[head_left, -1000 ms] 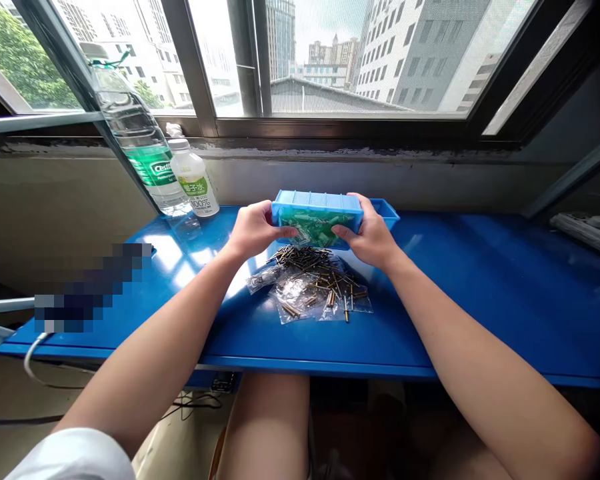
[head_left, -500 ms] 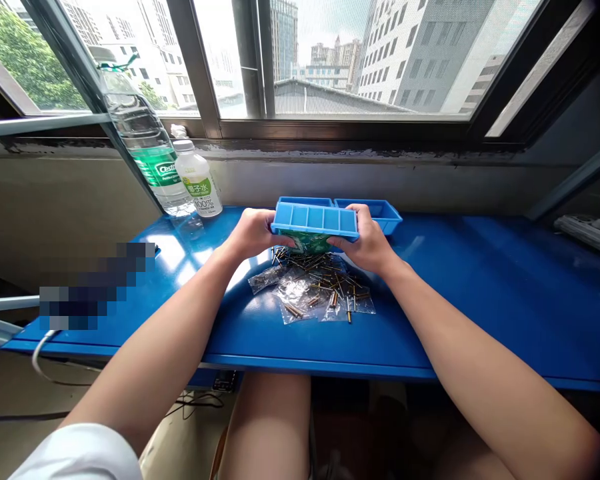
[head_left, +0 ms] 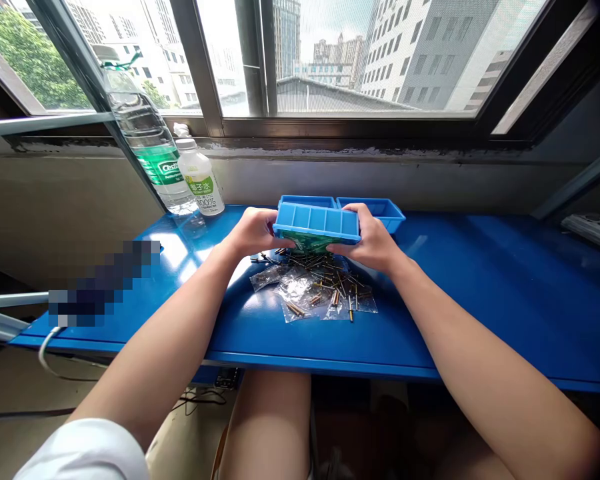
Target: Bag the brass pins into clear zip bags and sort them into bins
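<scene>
A blue plastic bin (head_left: 319,220), its ribbed underside showing, is tipped over and held just above the table. My left hand (head_left: 257,230) grips its left end, thumb tucked under the rim. Around the right end closes my right hand (head_left: 373,235). Something green and shiny (head_left: 307,241), perhaps a packet, shows under the bin's rim near both thumbs; its kind is unclear. Below lies a heap of thin metal pins, resembling blind rivets (head_left: 325,267), with several clear plastic bags (head_left: 294,287) among them.
Two more blue bins (head_left: 375,211) stand behind the held one. A large water bottle (head_left: 153,140) and a small white bottle (head_left: 200,179) stand at the back left of the blue table (head_left: 480,293). A blurred-out dark object (head_left: 110,283) lies left, a cable beside it.
The bin tilts slightly more, its right side lower. A few more pins now lie spread to the left under it. Both hands keep their grip.
</scene>
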The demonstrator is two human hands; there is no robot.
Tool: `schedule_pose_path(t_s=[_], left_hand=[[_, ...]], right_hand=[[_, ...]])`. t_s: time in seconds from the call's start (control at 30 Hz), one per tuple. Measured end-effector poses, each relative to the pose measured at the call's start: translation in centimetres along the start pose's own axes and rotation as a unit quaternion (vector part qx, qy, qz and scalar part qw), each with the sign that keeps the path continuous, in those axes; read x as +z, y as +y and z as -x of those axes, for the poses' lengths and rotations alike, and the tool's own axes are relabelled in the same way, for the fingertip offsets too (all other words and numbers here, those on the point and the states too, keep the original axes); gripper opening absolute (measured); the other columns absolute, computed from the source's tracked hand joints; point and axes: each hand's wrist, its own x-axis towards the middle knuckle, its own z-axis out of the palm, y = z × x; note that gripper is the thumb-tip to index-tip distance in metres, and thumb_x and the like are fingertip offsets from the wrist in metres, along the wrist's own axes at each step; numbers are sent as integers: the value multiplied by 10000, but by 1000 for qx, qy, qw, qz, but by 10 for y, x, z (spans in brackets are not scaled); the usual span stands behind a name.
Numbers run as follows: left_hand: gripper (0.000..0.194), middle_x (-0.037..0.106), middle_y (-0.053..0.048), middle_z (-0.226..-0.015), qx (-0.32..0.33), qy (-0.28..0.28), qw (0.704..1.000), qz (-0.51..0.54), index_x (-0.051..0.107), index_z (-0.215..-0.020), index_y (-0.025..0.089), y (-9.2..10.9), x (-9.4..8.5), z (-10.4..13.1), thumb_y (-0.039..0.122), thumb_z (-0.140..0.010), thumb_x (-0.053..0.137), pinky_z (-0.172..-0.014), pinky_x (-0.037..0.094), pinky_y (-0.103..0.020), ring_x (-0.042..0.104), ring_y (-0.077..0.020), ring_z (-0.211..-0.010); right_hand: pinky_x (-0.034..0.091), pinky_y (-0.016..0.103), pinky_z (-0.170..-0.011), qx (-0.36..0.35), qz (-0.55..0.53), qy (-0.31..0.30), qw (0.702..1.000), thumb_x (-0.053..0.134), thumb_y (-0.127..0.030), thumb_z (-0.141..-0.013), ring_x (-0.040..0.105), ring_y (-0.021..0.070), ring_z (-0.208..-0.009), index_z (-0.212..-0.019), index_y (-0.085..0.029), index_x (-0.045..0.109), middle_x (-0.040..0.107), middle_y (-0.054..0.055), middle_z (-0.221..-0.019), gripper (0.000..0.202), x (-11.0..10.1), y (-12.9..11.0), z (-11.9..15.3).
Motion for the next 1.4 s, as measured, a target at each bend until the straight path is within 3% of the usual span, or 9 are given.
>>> schedule_pose_path(t_s=[0.1, 0.23, 0.43, 0.6, 0.87, 1.03, 1.4], left_hand=[[429, 628, 16, -646, -6, 4, 1000, -5, 738, -804, 121, -1, -1, 0, 484, -595, 827, -559, 398, -200, 507, -101, -598], [427, 630, 15, -650, -10, 0, 1000, -9, 738, -808, 125, -2, -1, 1, 486, -597, 824, -559, 397, -205, 508, -101, -595], [416, 637, 4, -640, -2, 2, 1000, -17, 719, -769, 125, -1, -3, 1, 494, -602, 817, -561, 407, -216, 523, -106, -581], [401, 626, 4, -621, 2, -3, 999, -33, 699, -730, 130, 1, -7, 1, 493, -600, 811, -537, 400, -211, 522, -104, -561], [422, 620, 3, -625, 8, -13, 998, -54, 699, -757, 128, -1, -10, 1, 501, -593, 807, -534, 388, -219, 522, -108, -566], [434, 609, 12, -625, 17, -16, 997, -70, 695, -760, 134, -3, -11, 2, 519, -591, 804, -535, 365, -222, 513, -102, -566], [535, 619, 9, -670, -20, -58, 993, -101, 630, -748, 152, -2, -17, 1, 603, -516, 801, -554, 364, -226, 533, -114, -593]], right_hand=[[526, 329, -630, 13, -34, -26, 999, 737, -601, -677, 634, 250, -830, -1195, -208, 429, 624, 101, -1027, 719, -3, -1, 1], [529, 346, -634, 31, -57, -17, 998, 648, -617, -757, 633, 239, -795, -1188, -197, 461, 631, 90, -984, 630, -2, 0, 1], [553, 367, -690, -4, -14, 13, 1000, 722, -524, -702, 633, 293, -963, -1282, -190, 463, 609, 135, -1166, 718, 0, -4, 1], [558, 354, -647, -20, 9, 44, 999, 728, -453, -697, 637, 284, -922, -1183, -173, 537, 636, 122, -1088, 592, 2, -7, -1], [550, 341, -625, -13, 15, 39, 999, 736, -476, -685, 635, 261, -870, -1163, -178, 506, 631, 114, -1053, 609, 3, -5, 1], [562, 349, -657, -18, 3, 31, 999, 726, -452, -693, 631, 286, -966, -1242, -180, 507, 620, 130, -1166, 650, 0, -7, 2], [571, 348, -618, -11, -12, 45, 999, 751, -492, -668, 646, 268, -877, -1162, -185, 578, 661, 103, -1057, 606, 0, -8, 1]])
